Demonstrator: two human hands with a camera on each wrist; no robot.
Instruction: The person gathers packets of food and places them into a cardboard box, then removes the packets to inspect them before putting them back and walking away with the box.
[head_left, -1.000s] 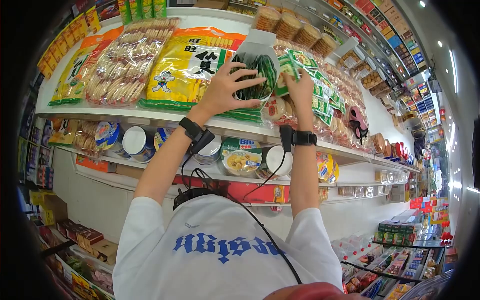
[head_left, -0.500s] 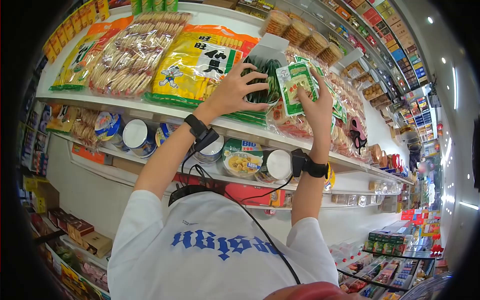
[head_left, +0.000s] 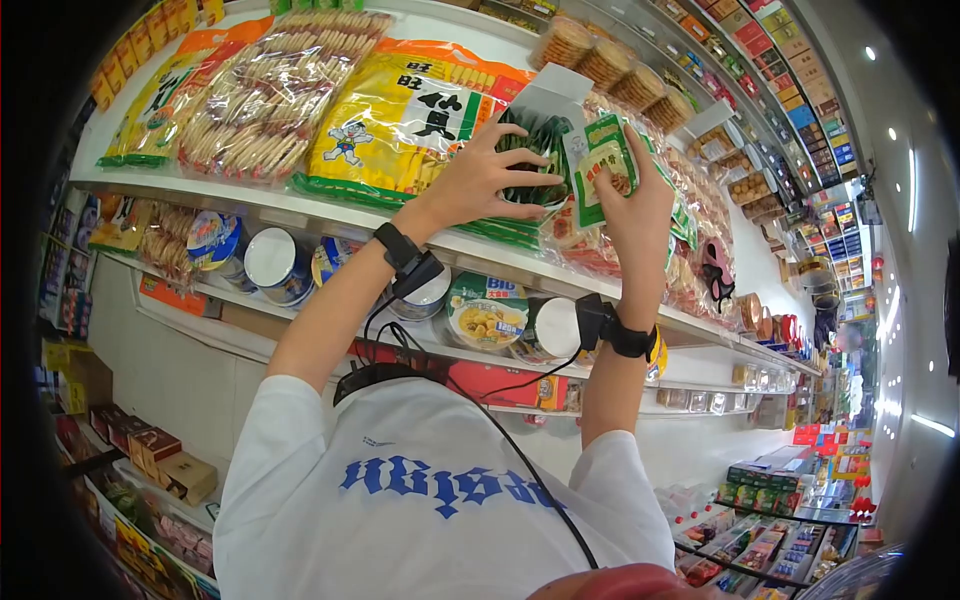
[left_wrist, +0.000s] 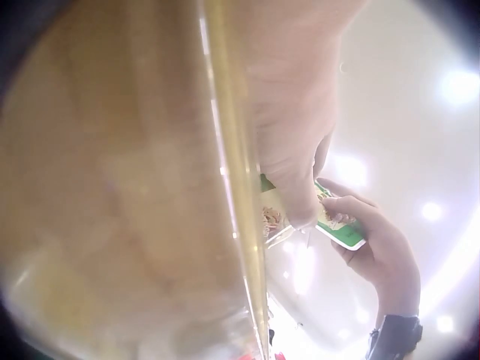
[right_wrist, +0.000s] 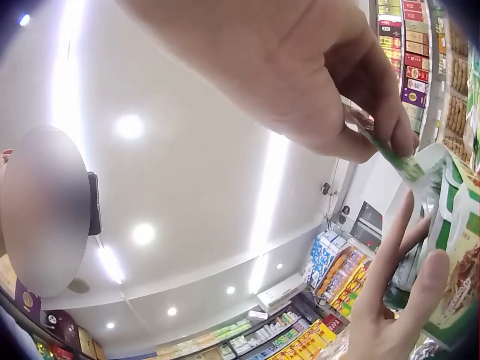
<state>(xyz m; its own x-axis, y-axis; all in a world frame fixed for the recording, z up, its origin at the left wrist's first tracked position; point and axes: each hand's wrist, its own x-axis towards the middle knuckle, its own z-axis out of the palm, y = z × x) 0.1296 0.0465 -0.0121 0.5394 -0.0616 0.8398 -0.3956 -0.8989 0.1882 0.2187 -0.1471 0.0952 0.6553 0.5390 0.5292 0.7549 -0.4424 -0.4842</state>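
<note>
A white-lidded box [head_left: 552, 92] filled with upright green packets [head_left: 535, 150] stands tilted on the shelf. My left hand [head_left: 490, 175] grips its near side with spread, bent fingers. Beside the box's right edge, my right hand [head_left: 640, 205] pinches a green and white snack packet [head_left: 603, 165] between thumb and fingers. In the left wrist view the right hand [left_wrist: 382, 251] holds a green packet [left_wrist: 343, 231]. The right wrist view shows the left hand [right_wrist: 397, 300] against the box and the right hand [right_wrist: 337, 82] above it with a packet edge-on.
Large yellow snack bags [head_left: 385, 125] and a clear bag of wrapped sticks [head_left: 270, 110] lie left of the box. Pink scissors [head_left: 716, 270] rest on packets to the right. Cup noodles [head_left: 487, 312] line the shelf below. Round cracker tubs [head_left: 605, 62] stand behind.
The right hand has lifted a green packet from the pile beside the box and turned it beside the box's right edge. The left hand has stayed on the box.
</note>
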